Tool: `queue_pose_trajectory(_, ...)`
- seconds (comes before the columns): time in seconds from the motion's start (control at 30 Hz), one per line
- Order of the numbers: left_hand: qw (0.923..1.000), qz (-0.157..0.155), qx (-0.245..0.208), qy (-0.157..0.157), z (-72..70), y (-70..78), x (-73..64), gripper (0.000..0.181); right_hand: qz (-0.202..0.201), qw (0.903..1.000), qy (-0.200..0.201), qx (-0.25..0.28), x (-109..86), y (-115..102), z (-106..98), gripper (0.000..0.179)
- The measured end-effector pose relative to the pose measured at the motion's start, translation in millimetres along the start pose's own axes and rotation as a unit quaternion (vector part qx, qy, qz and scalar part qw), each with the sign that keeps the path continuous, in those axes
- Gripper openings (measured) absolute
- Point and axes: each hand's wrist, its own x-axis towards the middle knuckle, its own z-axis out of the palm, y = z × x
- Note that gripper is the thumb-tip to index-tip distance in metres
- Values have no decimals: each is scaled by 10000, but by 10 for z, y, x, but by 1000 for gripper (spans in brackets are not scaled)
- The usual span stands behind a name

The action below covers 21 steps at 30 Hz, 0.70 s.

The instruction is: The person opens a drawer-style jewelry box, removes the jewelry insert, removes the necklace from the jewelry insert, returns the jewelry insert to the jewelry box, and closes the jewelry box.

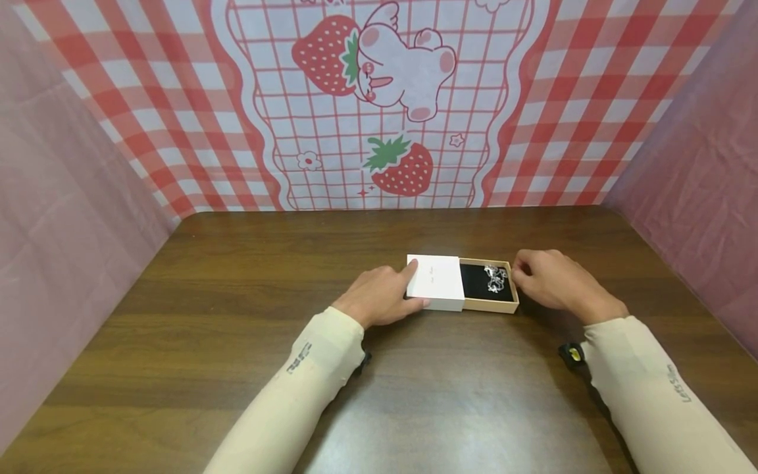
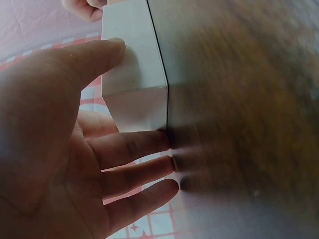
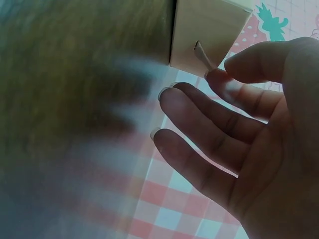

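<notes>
A white box sleeve [image 1: 441, 283] lies on the table with its tan drawer [image 1: 490, 306] partly out to the right. Black padding [image 1: 476, 282] lines the drawer, and a silver openwork piece of jewellery [image 1: 495, 279] sits on it. My left hand [image 1: 381, 296] grips the left end of the sleeve, thumb on the near side. In the left wrist view the thumb presses its white side [image 2: 132, 64]. At the drawer's right end, my right hand [image 1: 551, 280] pinches a short ribbon pull [image 3: 202, 56] between thumb and index finger; its other fingers are loosely bent.
The brown wooden table [image 1: 237, 342] stretches around the box. Behind it hangs a red-and-white checked cloth [image 1: 177, 99] with strawberries, and pink cloth [image 1: 65, 197] hangs at both sides.
</notes>
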Motion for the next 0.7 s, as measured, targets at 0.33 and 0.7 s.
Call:
queue_pose_trajectory(0.33, 10000, -2, -13, 7, -5, -2, -1, 79, -120, 9996, 210, -115, 5, 3, 14, 12)
queue_pose_trajectory(0.7, 10000, -34, -34, -33, -3, -2, -3, 79, 34, 9999, 106, 30, -11, 6, 15, 14)
